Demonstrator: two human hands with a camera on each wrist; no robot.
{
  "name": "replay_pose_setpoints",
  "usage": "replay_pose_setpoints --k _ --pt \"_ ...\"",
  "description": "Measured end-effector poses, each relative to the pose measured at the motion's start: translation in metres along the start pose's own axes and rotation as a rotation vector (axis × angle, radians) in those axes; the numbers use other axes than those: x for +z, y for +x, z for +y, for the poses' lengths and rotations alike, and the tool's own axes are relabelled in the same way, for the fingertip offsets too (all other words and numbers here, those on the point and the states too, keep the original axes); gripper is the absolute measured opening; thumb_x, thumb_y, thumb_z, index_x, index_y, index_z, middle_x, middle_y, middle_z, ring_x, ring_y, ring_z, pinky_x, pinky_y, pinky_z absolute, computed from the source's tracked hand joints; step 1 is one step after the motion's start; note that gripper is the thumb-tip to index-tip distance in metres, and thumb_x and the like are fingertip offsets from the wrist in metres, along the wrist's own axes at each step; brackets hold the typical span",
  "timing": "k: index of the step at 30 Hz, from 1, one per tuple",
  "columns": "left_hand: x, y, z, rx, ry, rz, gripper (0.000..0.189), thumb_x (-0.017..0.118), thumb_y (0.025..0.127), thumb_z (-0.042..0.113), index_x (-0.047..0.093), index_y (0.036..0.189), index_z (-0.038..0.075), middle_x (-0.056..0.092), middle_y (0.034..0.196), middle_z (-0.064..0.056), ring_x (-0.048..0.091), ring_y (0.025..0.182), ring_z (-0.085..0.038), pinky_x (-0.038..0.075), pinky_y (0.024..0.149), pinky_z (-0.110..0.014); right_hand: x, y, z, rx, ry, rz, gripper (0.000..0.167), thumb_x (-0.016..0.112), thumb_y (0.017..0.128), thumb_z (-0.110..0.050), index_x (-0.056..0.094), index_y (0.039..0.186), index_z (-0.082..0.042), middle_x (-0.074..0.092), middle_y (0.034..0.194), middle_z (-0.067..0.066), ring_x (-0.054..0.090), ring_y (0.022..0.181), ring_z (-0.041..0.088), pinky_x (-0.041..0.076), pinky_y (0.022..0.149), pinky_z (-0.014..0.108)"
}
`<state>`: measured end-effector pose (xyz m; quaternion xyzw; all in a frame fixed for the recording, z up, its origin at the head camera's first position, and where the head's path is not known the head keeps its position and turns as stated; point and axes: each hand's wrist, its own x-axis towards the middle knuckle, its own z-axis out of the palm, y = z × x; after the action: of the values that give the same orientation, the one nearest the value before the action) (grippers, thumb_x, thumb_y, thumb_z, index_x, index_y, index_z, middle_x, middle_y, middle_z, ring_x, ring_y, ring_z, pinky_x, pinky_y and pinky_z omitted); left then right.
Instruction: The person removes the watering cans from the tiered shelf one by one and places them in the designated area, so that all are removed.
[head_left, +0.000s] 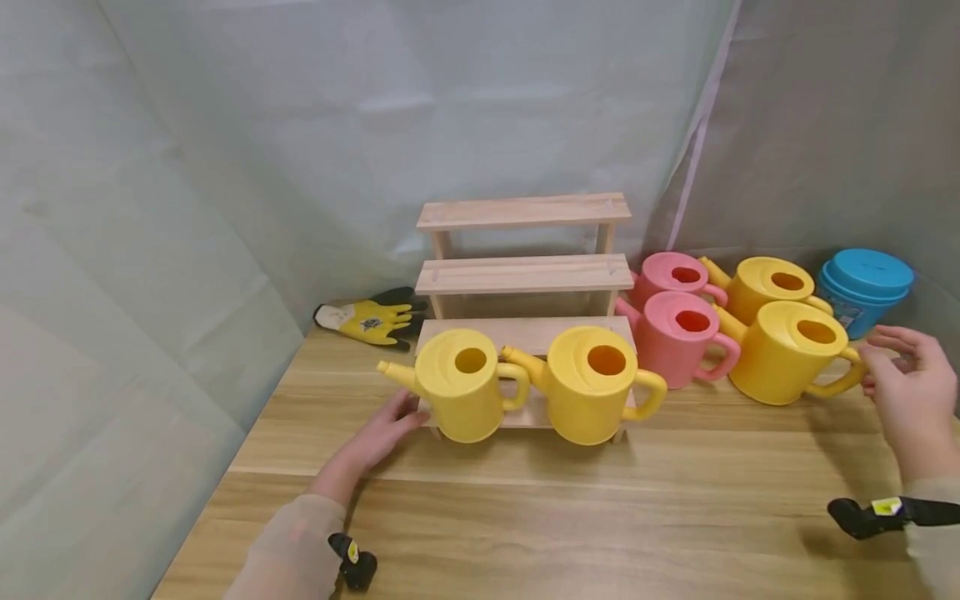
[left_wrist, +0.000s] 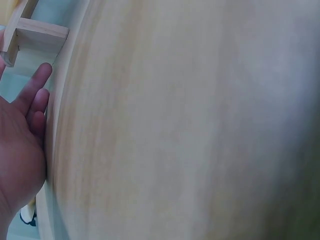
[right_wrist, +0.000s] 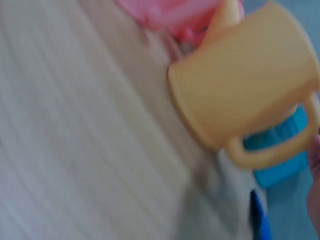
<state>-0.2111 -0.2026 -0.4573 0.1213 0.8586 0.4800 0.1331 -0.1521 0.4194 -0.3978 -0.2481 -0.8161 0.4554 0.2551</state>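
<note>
At the far right, my right hand [head_left: 911, 383] has its fingertips at the outer edge of the handle of a yellow watering can [head_left: 780, 354]. In the right wrist view no fingers pass through the handle of that yellow can [right_wrist: 245, 75]. My left hand [head_left: 386, 429] is at the left end of the lowest step of a wooden tiered stand [head_left: 525, 273], its fingers loosely extended beside the wood in the left wrist view. On the lowest step stand two more yellow watering cans, a left one [head_left: 465, 400] and a right one [head_left: 581, 404], spouts to the left.
Right of the stand are two pink watering cans [head_left: 667, 354], one behind the other. Another yellow can [head_left: 750, 279] stands behind the one at my hand, with a blue lidded tub [head_left: 862, 292] beside it. Yellow-and-black gloves [head_left: 371, 321] lie left of the stand, near the curtain.
</note>
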Motion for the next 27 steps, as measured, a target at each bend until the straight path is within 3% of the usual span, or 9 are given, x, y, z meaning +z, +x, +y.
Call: replay_pose_setpoints --k 3,6,10,14,21,27 --pt "0.001 -0.001 0.001 0.003 0.003 0.011 0.067 0.056 0.092 0.038 0.024 0.149 0.023 0.031 0.147 -0.019 0.033 0.131 -0.038 0.024 0.105 -0.056 0.004 -0.002 -0.02 -0.002 -0.032 0.027 0.041 0.049 0.096 -0.027 0.042 0.137 -0.027 0.045 0.109 -0.021 0.043 0.075 -0.008 0.037 0.057 0.002" --pt "0.001 -0.002 0.001 -0.001 0.001 0.02 0.067 0.057 0.091 0.04 0.025 0.148 0.024 0.033 0.146 -0.019 0.034 0.13 -0.038 0.025 0.105 -0.056 0.009 -0.005 -0.04 -0.071 -0.012 0.001 0.04 0.051 0.095 -0.026 0.044 0.134 -0.026 0.043 0.102 -0.025 0.044 0.076 -0.009 0.037 0.057 0.003" --pt "0.001 -0.002 0.001 -0.007 0.0 0.021 0.067 0.057 0.091 0.041 0.026 0.148 0.025 0.034 0.146 -0.019 0.034 0.13 -0.038 0.024 0.105 -0.056 0.016 -0.012 -0.062 -0.191 0.048 -0.122 0.044 0.053 0.095 -0.023 0.038 0.137 -0.025 0.042 0.103 -0.025 0.048 0.076 -0.006 0.041 0.058 0.005" --pt "0.001 -0.001 0.0 -0.012 0.0 0.018 0.067 0.057 0.091 0.042 0.025 0.148 0.025 0.033 0.146 -0.019 0.034 0.131 -0.038 0.023 0.105 -0.057 0.023 -0.02 -0.079 -0.258 0.098 -0.254 0.051 0.054 0.095 -0.024 0.029 0.14 -0.027 0.043 0.113 -0.017 0.051 0.077 0.003 0.045 0.061 0.009" --pt "0.002 -0.001 0.002 -0.003 -0.01 0.02 0.066 0.058 0.091 0.039 0.026 0.148 0.026 0.036 0.145 -0.018 0.036 0.13 -0.036 0.025 0.105 -0.056 0.039 -0.035 -0.099 -0.373 0.065 -0.409 0.049 0.056 0.094 -0.023 0.035 0.139 -0.018 0.046 0.116 -0.007 0.054 0.07 0.01 0.047 0.059 0.015" --pt "0.002 -0.001 0.002 -0.017 0.002 0.02 0.066 0.058 0.091 0.04 0.027 0.147 0.026 0.035 0.145 -0.018 0.035 0.13 -0.037 0.024 0.105 -0.056 0.051 -0.048 -0.11 -0.449 0.057 -0.552 0.053 0.059 0.092 -0.019 0.037 0.14 -0.018 0.05 0.116 -0.004 0.058 0.077 0.007 0.049 0.057 0.021"
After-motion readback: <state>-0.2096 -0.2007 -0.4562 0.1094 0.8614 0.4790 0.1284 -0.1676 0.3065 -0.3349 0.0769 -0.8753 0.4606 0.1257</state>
